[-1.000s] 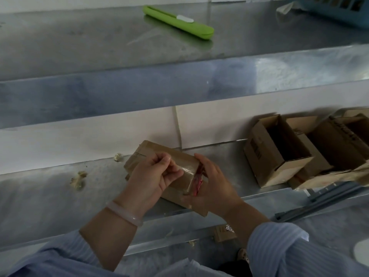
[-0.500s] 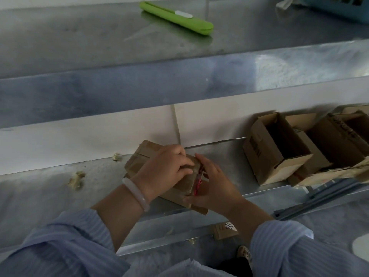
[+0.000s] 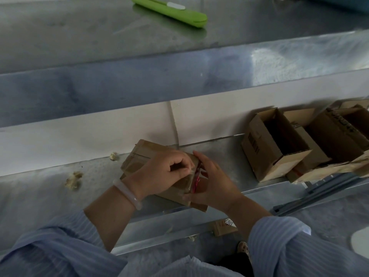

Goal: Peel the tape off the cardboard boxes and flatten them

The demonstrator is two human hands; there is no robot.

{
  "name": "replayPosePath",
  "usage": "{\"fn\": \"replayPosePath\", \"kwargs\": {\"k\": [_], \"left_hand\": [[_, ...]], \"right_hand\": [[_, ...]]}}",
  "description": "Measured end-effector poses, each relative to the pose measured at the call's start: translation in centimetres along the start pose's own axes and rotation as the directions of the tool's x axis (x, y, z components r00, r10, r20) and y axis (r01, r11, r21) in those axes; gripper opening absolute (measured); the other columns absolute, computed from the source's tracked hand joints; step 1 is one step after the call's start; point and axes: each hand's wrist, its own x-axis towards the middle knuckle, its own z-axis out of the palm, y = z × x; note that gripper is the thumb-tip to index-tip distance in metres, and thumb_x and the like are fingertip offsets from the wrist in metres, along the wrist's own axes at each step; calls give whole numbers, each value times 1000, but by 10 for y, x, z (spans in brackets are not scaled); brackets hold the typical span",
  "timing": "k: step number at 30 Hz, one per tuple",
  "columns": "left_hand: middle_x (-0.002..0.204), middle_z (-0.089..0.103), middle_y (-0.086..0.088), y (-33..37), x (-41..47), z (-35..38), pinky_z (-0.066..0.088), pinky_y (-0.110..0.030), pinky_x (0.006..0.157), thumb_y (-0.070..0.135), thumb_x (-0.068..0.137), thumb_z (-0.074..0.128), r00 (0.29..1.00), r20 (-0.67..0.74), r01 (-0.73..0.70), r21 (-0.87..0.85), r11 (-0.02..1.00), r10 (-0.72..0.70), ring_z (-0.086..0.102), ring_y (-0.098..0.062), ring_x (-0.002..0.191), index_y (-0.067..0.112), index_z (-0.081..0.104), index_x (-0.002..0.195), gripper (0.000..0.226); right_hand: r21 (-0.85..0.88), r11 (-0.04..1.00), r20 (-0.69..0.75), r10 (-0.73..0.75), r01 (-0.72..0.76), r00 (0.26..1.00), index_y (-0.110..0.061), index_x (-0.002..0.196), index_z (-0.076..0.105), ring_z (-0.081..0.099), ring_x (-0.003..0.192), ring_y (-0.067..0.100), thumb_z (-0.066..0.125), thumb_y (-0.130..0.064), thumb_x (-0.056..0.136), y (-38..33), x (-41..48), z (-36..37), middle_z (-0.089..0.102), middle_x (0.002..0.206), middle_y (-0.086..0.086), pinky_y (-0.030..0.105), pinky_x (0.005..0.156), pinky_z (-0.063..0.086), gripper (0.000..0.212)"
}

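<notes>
A small taped cardboard box (image 3: 139, 156) lies on the lower metal shelf (image 3: 40, 196) near its front edge. My left hand (image 3: 163, 174) sits on top of the box with curled fingers, pinching clear tape (image 3: 191, 172) at the box's right end. My right hand (image 3: 215, 182) holds that right end from the side, thumb underneath. A strip of red-printed tape (image 3: 196, 179) shows between the two hands. The box's right face is hidden by my hands.
Two open cardboard boxes (image 3: 275, 144) (image 3: 339, 136) stand on the shelf at the right, with flattened cardboard (image 3: 327, 170) in front. A green utility knife (image 3: 169, 12) lies on the upper shelf. Crumpled tape bits (image 3: 73, 179) lie at left. A cardboard scrap (image 3: 223, 228) sits below.
My left hand has come down from a raised pinch onto the box top and curled over its right end. The right hand has stayed at the box's end.
</notes>
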Motion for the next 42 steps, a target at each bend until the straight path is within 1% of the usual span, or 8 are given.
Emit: {"fn": "replayPosePath", "kwargs": {"k": [5,10,16,21,27,35,38,42], "left_hand": [[84,68,7,3,0,4,54,-33,77,15,90,63,997,-24,78,-2,997,-78,64,-9,84,24,63,84,11],[80,72,12,14,8,7,55,-27,73,28,87,68,978,-77,194,-35,980,-196,66,0,76,31,55,103,21],[93,50,13,7,8,10,45,-19,77,31,84,71,989,-151,46,274,961,-4,51,-3,86,24,76,90,11],[87,61,10,5,4,5,45,-24,74,31,87,68,987,-6,-140,449,882,159,54,-6,81,22,75,100,18],[80,64,9,9,6,11,49,-33,72,37,88,60,987,-37,-120,491,863,158,56,-9,78,23,74,84,20],[78,58,11,13,7,2,43,-25,75,27,90,62,991,111,-107,359,927,72,52,-5,77,25,62,75,15],[76,58,13,17,-1,-4,46,-26,71,27,90,62,981,194,-40,268,963,-13,55,-4,75,30,58,74,17],[78,66,11,17,-12,-5,53,-30,73,24,90,64,990,65,118,119,986,-126,63,-4,76,28,62,89,5]], "right_hand": [[-8,1000,10,5,-5,1000,-51,147,13,46,124,6,86,-56,51,2,1,1,39,141,-10,28,102,45,121],[19,1000,18,20,-20,1000,-50,146,14,47,126,7,86,-57,49,4,4,2,41,143,-10,36,103,47,121],[-1,1000,16,9,-9,1000,-51,147,11,45,126,5,87,-54,52,5,3,2,40,143,-10,28,104,44,122],[-18,1000,19,11,-11,1000,-47,149,10,41,128,5,88,-53,53,4,2,2,39,145,-11,23,103,39,124],[-98,995,-15,-32,30,999,-38,153,3,25,140,9,85,-56,53,2,-1,5,18,156,-8,31,110,35,131],[-71,997,0,-30,30,1000,-41,152,11,38,121,1,88,-50,55,5,2,1,35,142,-13,18,98,33,124],[-72,997,-1,-36,36,999,-43,151,10,42,123,7,87,-52,55,8,3,1,37,143,-10,23,101,39,124],[-99,993,-12,-63,62,998,-44,151,6,32,126,-5,84,-53,59,5,3,5,32,147,-11,19,102,33,122]]}}
